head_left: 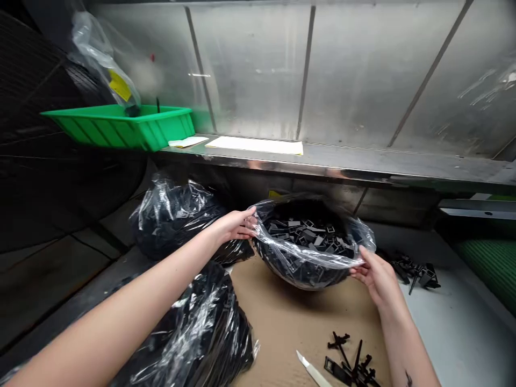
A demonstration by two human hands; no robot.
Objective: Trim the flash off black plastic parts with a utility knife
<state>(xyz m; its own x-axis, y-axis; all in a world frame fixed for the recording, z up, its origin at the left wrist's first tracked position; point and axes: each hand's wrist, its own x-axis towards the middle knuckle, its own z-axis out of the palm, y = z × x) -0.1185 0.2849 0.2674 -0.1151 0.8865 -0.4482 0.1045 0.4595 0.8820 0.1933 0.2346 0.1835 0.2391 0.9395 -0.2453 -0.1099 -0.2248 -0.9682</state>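
A clear plastic bag (302,269) stands open on the brown cardboard, filled with small black plastic parts (310,235). Its left rim is pinched by my left hand (237,226), thumb on top and fingers below. On the opposite side, my right hand (374,271) grips the right rim the same way. The bag's mouth is spread wide between both hands. Nearer to me on the cardboard lie a craft knife (312,370) with a pale handle and several loose black plastic pieces (352,365).
Two more bags of black parts, a rear bag (173,220) and a front bag (197,328), sit to the left. Other black pieces (419,274) lie at right. A green tray (133,129) and white papers (258,145) rest on the metal shelf (363,161).
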